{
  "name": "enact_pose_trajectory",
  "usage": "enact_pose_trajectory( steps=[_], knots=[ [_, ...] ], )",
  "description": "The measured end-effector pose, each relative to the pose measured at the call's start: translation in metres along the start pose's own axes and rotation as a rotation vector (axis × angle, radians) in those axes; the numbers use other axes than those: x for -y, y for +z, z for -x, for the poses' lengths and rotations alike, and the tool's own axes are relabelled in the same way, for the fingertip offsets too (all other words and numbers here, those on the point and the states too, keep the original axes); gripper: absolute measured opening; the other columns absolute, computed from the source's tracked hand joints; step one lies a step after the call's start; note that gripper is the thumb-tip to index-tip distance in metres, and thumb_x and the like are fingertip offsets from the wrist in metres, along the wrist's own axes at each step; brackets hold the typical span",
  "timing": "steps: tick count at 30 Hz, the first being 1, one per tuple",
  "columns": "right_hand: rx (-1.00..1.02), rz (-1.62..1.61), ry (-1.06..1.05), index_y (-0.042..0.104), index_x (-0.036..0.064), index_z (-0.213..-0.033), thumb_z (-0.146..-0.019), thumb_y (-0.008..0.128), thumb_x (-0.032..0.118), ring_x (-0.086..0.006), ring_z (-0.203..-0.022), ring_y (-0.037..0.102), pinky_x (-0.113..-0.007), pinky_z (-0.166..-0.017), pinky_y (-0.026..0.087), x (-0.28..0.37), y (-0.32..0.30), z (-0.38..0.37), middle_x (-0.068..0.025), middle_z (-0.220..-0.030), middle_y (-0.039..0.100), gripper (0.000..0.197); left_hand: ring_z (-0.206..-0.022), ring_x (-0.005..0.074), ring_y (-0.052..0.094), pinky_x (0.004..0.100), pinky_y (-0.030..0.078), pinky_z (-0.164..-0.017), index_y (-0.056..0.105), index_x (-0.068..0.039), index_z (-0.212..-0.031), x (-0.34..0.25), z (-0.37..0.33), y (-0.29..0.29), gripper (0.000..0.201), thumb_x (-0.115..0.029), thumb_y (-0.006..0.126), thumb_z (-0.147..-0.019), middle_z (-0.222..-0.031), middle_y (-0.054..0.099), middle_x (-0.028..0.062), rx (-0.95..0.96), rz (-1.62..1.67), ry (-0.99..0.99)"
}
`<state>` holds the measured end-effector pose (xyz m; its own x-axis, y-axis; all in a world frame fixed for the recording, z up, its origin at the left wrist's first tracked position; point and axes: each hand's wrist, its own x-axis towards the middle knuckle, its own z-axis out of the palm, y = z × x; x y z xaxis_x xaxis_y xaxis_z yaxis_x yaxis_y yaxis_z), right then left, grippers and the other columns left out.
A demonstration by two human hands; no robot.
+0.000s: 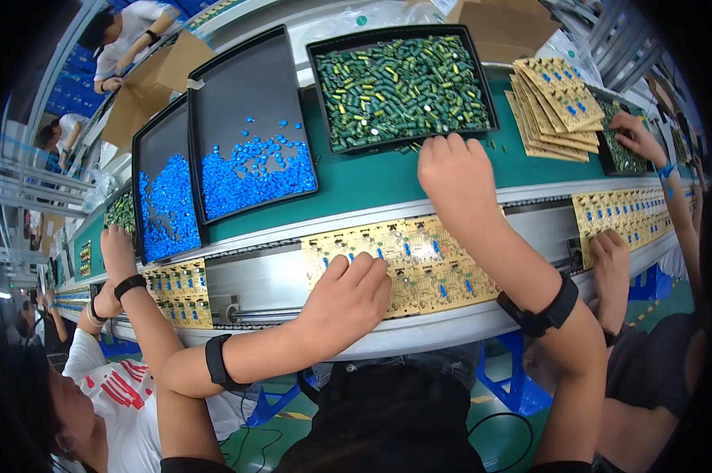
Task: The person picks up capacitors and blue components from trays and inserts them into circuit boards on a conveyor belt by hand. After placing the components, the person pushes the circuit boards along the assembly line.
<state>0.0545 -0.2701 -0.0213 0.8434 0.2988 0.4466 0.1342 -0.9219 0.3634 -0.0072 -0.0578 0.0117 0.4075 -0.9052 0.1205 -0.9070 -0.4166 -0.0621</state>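
My left hand (348, 296) is over the left part of a tan circuit board (442, 272), its fingers curled down and pressed together near the board's face. Whatever its fingertips pinch is hidden under the hand. Blue disc-shaped components and small dark parts stand on that board. Farther off, my right hand (456, 175) is closed at the front edge of a black tray (403, 142) heaped with green cylindrical capacitors (403, 87). The knuckles face me, so its fingertips and anything between them cannot be seen. A few loose capacitors lie on the green surface beside it.
Two black trays of blue components (253, 177) overlap at the left. A stack of circuit boards (557, 106) stands at the right. More boards (632, 213) lie along the conveyor (261, 288). Co-workers' hands are on both sides. Cardboard boxes (505, 27) sit behind the trays.
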Motion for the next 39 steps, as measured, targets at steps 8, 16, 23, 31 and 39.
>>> enact_pose_trajectory(
  steps=[8, 16, 23, 31, 39],
  knots=[
    [-0.057, -0.467, 0.032, 0.065, 0.0065, -0.091, -0.077, 0.069, 0.012, -0.0267, -0.085, 0.059, -0.037, -0.072, 0.048, -0.023, 0.009, -0.057, -0.0073, -0.085, 0.061, 0.016, -0.081, 0.0216, 0.048, 0.0345, 0.038, -0.069, 0.060, -0.006, -0.086, 0.017, 0.002, -0.002, 0.014, -0.016, 0.064, -0.076, -0.082, 0.049, 0.0055, -0.058, 0.310, -0.096],
    [0.028, -0.589, 0.032, 0.060, 0.0069, -0.085, -0.073, 0.071, 0.011, -0.0270, -0.074, 0.061, -0.039, -0.063, 0.048, -0.020, 0.022, -0.077, -0.0073, -0.077, 0.061, 0.017, -0.082, 0.0255, 0.057, 0.0381, 0.044, -0.071, 0.064, -0.007, -0.087, 0.105, -0.045, -0.036, 0.020, -0.025, 0.067, -0.079, -0.080, 0.059, 0.0067, -0.194, 0.172, -0.281],
    [0.430, -0.511, 0.176, 0.056, 0.0055, -0.080, -0.067, 0.071, 0.010, -0.0320, -0.079, 0.063, -0.043, -0.066, 0.050, -0.016, 0.007, -0.103, -0.0124, -0.080, 0.063, 0.020, -0.087, 0.0267, 0.061, 0.0390, 0.047, -0.074, 0.066, -0.005, -0.080, 0.137, -0.091, -0.013, 0.020, -0.025, 0.068, -0.076, -0.081, 0.064, 0.0090, -0.141, 0.148, -0.340],
    [0.111, -0.802, 0.254, 0.066, 0.0058, -0.098, -0.078, 0.069, 0.005, -0.0170, -0.068, 0.061, -0.029, -0.064, 0.048, -0.030, 0.000, -0.079, -0.0086, -0.079, 0.063, 0.020, -0.091, 0.0230, 0.058, 0.0353, 0.044, -0.079, 0.066, -0.007, -0.077, 0.148, -0.116, 0.015, 0.010, -0.009, 0.067, -0.067, -0.084, 0.063, 0.0066, -0.256, -0.003, -0.222],
    [-0.023, -0.770, 0.225, 0.066, 0.0031, -0.096, -0.086, 0.064, 0.010, -0.0154, -0.070, 0.061, -0.028, -0.064, 0.047, -0.043, 0.000, -0.064, -0.0062, -0.081, 0.065, 0.013, -0.095, 0.0230, 0.057, 0.0354, 0.044, -0.081, 0.068, -0.007, -0.083, 0.135, -0.139, 0.040, 0.013, -0.010, 0.066, -0.070, -0.090, 0.063, 0.0075, -0.265, 0.067, -0.231]
  ],
)
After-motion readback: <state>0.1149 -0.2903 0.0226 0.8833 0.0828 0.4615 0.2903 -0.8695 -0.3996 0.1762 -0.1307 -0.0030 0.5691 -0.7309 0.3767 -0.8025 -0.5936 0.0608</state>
